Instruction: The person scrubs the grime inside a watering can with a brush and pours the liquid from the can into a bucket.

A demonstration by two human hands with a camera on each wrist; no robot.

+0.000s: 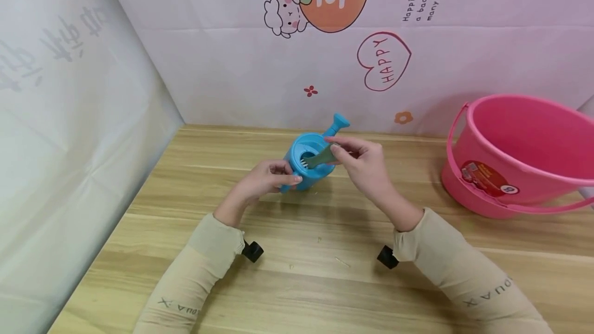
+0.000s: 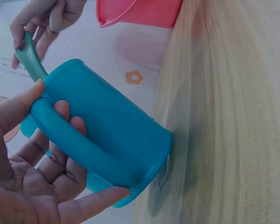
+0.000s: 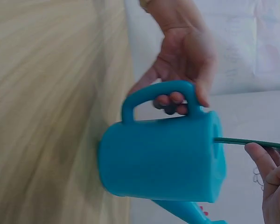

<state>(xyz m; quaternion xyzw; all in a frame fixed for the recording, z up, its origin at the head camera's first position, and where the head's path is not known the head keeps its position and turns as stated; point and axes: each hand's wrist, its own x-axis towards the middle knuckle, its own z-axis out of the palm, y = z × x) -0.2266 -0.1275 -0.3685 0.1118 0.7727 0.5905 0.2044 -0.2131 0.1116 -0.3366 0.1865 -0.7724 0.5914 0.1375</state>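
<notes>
A blue watering can (image 1: 303, 182) stands near the back of the wooden table, its spout toward the wall. The left hand (image 1: 266, 179) holds its handle (image 2: 79, 144), fingers curled through the loop. Between thumb and fingers the right hand (image 1: 364, 164) pinches a green tool (image 1: 322, 157) whose pale pronged end lies inside the can's top opening. In the right wrist view the tool (image 3: 252, 142) enters the opening of the can (image 3: 158, 158), pinched by the right hand (image 3: 275, 182). The can's contents are hidden.
A large pink bucket (image 1: 533, 138) with a handle stands at the right of the table (image 1: 301, 298). Small yellowish bits (image 1: 342, 262) lie on the wood in front of the can. A printed white cloth (image 1: 223, 76) hangs behind, another at the left.
</notes>
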